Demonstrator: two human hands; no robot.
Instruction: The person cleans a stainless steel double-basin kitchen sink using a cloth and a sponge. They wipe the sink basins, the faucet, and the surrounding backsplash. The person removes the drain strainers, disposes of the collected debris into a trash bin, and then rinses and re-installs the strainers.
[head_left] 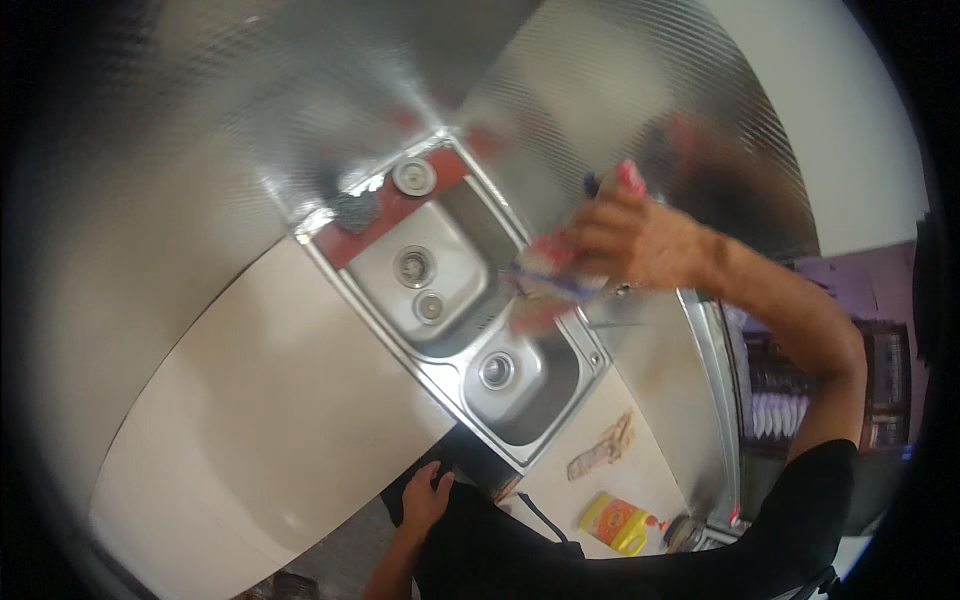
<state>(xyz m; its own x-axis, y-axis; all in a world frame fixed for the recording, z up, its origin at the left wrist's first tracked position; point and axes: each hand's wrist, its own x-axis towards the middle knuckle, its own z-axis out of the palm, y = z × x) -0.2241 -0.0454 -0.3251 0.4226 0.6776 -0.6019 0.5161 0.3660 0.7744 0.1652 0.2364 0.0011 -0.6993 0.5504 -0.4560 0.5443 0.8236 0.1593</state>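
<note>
Right hand (pixel 638 238) is raised (elbow bent), left hand (pixel 426 502) low.

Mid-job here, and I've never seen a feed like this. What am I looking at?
No machine: these are a person's bare hands, seen from a wide camera on their head looking down, so straight edges bend. Picture left is their left.

In the middle is a two-bowl sink set into a pale counter. On its red strip sit a grey scrubber and a round metal piece. A yellow jug is at lower right.

The right hand, over the sink, has a grip on something pale, too blurred to name. The left hand is low, near the counter's edge; whether it touches anything is unclear.
</note>
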